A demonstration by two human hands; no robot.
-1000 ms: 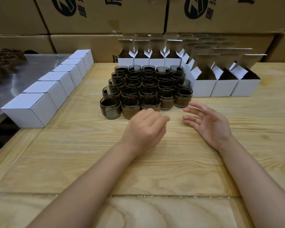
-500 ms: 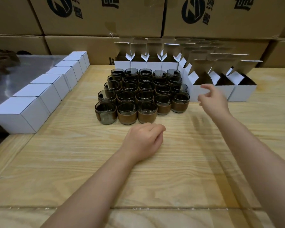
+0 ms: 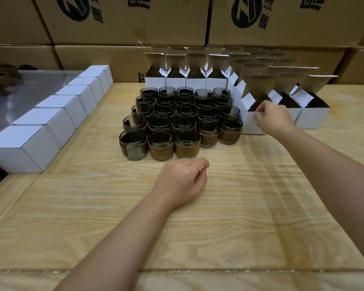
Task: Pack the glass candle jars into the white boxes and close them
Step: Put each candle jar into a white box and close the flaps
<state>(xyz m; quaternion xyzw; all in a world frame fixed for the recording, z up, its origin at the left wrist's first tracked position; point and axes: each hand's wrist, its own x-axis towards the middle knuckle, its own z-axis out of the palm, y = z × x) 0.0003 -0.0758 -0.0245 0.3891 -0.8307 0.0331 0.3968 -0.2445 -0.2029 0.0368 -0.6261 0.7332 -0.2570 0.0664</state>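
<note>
Hands: right hand (image 3: 273,118) pinches the front rim of an open white box (image 3: 250,126) at centre right; left hand (image 3: 181,181) rests loosely curled on the tabletop (image 3: 219,227) (fingertips tucked from view), empty.

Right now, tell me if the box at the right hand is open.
Open: the box has upright flaps; the right hand pinches its front rim.

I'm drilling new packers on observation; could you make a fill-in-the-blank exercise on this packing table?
The right hand grips the rim of a white box whose lid is ___.
The left hand rests on the wooden table, holding ___.
The closed white boxes stand in a row to the ___ of the candle jars.
Missing words: open; nothing; left.
</note>
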